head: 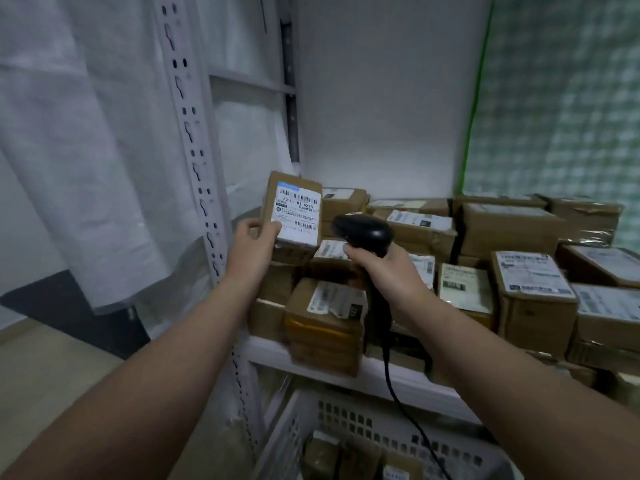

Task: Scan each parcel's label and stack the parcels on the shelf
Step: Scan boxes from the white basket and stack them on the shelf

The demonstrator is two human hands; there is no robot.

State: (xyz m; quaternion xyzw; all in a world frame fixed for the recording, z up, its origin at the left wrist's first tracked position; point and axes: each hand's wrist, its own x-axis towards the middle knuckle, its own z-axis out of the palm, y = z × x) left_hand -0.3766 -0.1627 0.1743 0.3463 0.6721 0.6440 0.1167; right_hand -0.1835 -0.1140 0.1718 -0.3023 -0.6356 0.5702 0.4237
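My left hand (254, 245) grips a small brown cardboard parcel (294, 216) by its lower left corner and holds it upright above the shelf, its white barcode label (298, 213) facing me. My right hand (381, 268) grips the handle of a black corded barcode scanner (363, 232), whose head points left toward that label from a short distance. Beneath both hands, several labelled brown parcels (512, 271) lie stacked on the white metal shelf (311, 358).
A perforated white upright post (194, 157) stands at the shelf's left. A white plastic crate (374, 434) holding more parcels sits below the shelf, with the scanner's cable (398, 393) hanging over it. A white wall is behind, a green checked sheet at right, draped plastic at left.
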